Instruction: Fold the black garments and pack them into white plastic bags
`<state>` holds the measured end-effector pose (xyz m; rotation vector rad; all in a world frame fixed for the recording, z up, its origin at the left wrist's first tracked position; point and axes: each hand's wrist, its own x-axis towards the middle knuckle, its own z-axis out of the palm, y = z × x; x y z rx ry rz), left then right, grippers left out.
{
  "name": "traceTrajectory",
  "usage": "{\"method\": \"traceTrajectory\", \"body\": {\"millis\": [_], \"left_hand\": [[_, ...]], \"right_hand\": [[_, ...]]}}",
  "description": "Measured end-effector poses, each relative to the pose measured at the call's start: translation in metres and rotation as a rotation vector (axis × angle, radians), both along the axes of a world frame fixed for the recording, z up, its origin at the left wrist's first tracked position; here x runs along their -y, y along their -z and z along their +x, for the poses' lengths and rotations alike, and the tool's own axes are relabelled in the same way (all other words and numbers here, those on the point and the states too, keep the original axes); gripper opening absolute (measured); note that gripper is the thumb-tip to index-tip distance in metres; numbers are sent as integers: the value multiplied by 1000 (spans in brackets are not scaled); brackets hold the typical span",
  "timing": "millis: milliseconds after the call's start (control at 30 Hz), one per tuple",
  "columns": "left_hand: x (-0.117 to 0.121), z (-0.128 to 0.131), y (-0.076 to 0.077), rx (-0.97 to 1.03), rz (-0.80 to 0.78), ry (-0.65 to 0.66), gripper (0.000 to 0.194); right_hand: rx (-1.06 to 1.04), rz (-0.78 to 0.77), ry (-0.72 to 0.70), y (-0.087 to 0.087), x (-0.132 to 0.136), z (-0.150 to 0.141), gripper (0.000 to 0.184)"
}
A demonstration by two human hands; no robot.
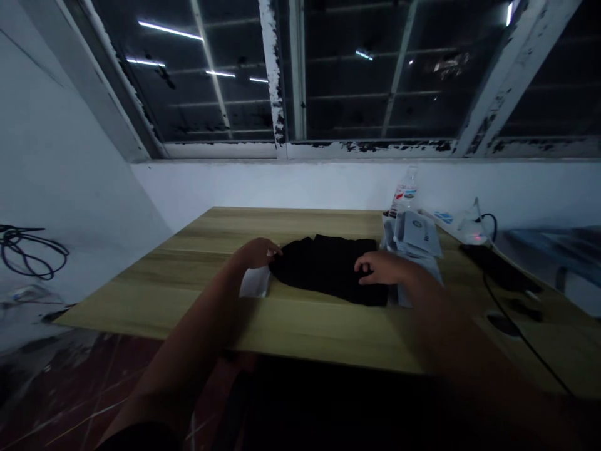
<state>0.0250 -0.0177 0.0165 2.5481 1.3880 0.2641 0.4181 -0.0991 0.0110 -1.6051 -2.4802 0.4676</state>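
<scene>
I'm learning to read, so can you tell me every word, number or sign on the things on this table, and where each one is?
Clear plastic bottle, red and white label: too small to read.
Pale blue-grey booklet: a round mark and small print, too blurred to read.
White sheet: blue marks, too blurred to read.
No word or number can be read.

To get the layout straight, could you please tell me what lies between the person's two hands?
The head view shows a black cloth lying between the left hand and the right hand, and both hands touch it.
</scene>
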Motion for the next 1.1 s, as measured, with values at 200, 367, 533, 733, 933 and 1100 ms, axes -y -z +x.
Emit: {"method": "traceTrajectory", "body": {"millis": [200,367,533,733,933,1100], "left_hand": [[0,-2,-3,91,84,-70,35],[-1,11,12,160,50,33,42],[-6,10,25,57,-21,89,53],[-10,7,25,106,-14,73,48],[-18,-6,23,99,68,-201,38],[-20,-26,19,38,68,-319,31]], "right_hand": [[35,324,285,-10,-10,29,22],[86,493,620,-6,-18,63,39],[94,439,653,0,-22,70,19],[87,474,687,-6,-22,59,15],[58,605,716,-11,-18,58,20],[-22,815,793,-20,-12,65,25]]}}
